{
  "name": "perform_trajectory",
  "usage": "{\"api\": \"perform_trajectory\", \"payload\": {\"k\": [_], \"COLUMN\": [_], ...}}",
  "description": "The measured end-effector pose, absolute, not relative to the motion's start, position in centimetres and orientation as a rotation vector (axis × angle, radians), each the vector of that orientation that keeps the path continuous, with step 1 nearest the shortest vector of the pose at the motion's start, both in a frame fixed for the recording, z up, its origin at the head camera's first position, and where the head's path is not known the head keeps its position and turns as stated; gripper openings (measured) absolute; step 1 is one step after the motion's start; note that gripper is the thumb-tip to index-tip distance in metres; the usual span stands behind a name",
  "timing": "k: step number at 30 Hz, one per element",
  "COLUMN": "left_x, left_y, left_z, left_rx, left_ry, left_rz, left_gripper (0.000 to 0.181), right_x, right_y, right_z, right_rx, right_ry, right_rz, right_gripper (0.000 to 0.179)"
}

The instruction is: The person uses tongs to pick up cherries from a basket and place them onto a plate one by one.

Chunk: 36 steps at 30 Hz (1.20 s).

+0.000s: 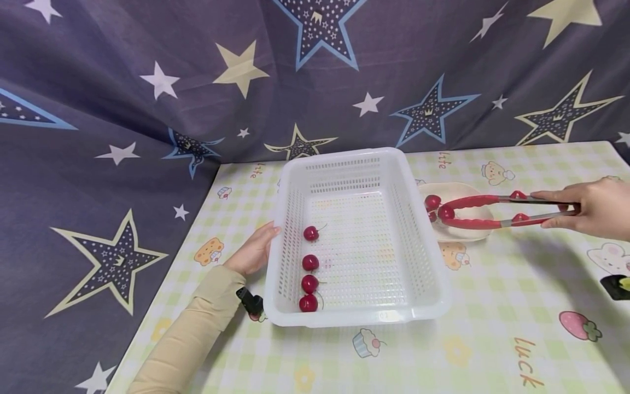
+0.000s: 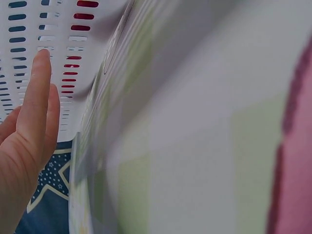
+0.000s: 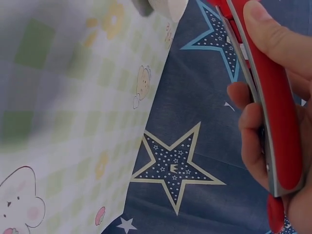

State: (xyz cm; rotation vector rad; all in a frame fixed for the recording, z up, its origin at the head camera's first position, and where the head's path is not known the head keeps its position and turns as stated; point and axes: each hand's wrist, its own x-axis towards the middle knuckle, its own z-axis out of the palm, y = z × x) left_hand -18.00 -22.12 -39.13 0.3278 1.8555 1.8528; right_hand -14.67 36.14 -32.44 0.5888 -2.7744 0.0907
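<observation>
My right hand (image 1: 602, 208) grips red-and-silver tongs (image 1: 521, 219), with fingers and thumb wrapped around the red handle (image 3: 278, 117) in the right wrist view. The red tips of the tongs stand around a cherry (image 1: 446, 212) over a small pale dish (image 1: 472, 234). Two more cherries show beside it, one of them (image 1: 432, 203) at the back. My left hand (image 1: 253, 251) rests with straight fingers against the left side of a white perforated basket (image 1: 356, 323). Inside, several cherries form a line along the left wall, the farthest one (image 1: 311, 233) apart from the others.
A checked green-and-white tablecloth (image 1: 408, 366) with printed cartoons covers the table. Behind and to the left hangs a dark star-patterned cloth (image 1: 147, 148). The basket's right rim stands close to the dish, overlapping its left end in the head view.
</observation>
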Motion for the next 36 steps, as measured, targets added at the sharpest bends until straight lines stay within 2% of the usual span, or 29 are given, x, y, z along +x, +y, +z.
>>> {"api": "perform_trajectory", "payload": {"k": [17, 36], "left_x": [-18.0, -17.9], "left_y": [-21.9, -21.9], "left_z": [-39.0, -39.0], "left_rx": [0.323, 0.3], "left_ry": [1.854, 1.844], "left_rz": [1.851, 1.86], "left_gripper": [0.061, 0.059], "right_x": [-15.0, -15.2], "right_y": [35.3, 35.1], "right_z": [-31.9, -31.5], "right_rx": [0.594, 0.57], "right_ry": [-2.924, -3.001], "right_rz": [-0.093, -0.079], "right_gripper": [0.062, 0.059]}}
